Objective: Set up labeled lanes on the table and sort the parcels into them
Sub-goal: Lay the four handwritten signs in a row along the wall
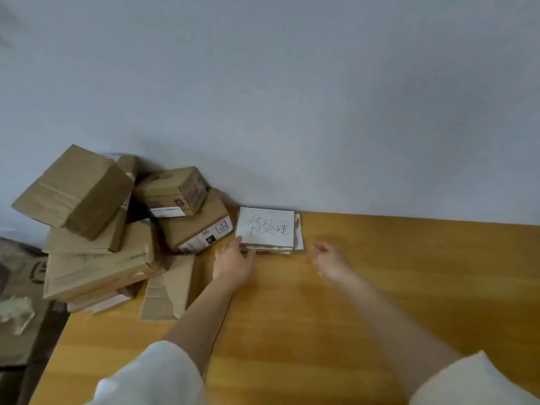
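A small stack of white label cards [267, 229] lies on the wooden table [380, 287] against the wall, the top card bearing handwritten characters. My left hand [233, 261] touches the stack's near left corner, its fingers at the lower cards' edge. My right hand [328, 260] hovers just right of the stack, blurred, fingers loosely curled and holding nothing. A heap of brown cardboard parcels [117, 226] is piled on the table's left end against the wall.
A flattened piece of cardboard [168, 287] lies on the table in front of the parcel heap. The table's left edge [55, 343] drops to a dark floor with crumpled paper [16, 314]. A pale wall [292, 97] backs the table.
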Motion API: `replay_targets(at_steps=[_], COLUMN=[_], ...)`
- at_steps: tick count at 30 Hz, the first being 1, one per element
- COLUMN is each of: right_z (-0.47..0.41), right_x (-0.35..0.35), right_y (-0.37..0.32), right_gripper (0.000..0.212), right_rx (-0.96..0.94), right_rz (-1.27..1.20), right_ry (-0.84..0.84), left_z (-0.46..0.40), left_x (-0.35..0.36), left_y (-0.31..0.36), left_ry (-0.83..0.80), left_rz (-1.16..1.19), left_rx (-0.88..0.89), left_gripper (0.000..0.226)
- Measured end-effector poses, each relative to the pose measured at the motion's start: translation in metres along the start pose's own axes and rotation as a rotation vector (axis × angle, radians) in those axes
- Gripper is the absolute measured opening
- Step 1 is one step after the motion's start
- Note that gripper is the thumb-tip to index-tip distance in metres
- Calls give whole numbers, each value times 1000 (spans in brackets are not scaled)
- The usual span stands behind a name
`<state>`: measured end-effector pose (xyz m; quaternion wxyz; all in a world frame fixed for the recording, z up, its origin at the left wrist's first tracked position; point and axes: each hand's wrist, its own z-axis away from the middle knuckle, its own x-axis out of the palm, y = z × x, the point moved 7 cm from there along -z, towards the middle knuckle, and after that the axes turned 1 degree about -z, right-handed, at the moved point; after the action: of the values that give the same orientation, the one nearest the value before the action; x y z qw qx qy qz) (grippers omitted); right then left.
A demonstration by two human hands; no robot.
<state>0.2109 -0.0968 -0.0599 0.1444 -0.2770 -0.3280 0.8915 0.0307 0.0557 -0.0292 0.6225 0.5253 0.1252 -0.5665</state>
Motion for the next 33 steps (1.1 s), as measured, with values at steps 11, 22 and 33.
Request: replay_targets(at_steps=[11, 22, 33], right_z=[-38, -56, -53], right_x=[6, 22, 20], right_y=[-23, -32, -31], right_gripper=[46, 39, 32], right_rx=[98, 109, 98], right_rz=[-67, -96, -274], right_ry=[86, 92, 57], left_z=[-44, -57, -63], left_x=[14, 24, 18], left_y=[5, 12, 14], left_ry=[65, 43, 34], left_rz=[-71, -113, -57], left_rx=[-122, -171, -152], left_gripper=[66, 69, 62])
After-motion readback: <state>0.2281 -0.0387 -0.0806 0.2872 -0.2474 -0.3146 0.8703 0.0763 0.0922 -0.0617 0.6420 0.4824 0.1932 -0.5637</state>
